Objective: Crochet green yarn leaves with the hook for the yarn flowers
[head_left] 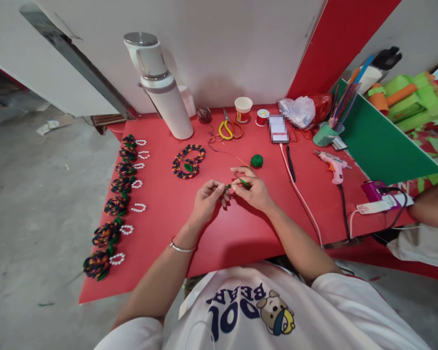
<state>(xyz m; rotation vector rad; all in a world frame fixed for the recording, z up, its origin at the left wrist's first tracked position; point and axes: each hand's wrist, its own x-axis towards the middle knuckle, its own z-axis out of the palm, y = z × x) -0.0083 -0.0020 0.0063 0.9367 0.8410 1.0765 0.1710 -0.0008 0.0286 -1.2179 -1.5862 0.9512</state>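
Left hand (209, 196), fingertips pinched together, holds small dark-green yarn piece (228, 186) between hands; right hand (254, 191), fingers curled, grips slim green stick (245, 183). Slackened pinch could loosen piece; bump could roll round green yarn ball (256, 161), one o'clock.

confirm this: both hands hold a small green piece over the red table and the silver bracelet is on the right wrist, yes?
Wrong wrist: the head view shows the silver bracelet on the left wrist. The left hand and right hand do hold a small green piece over the red table.
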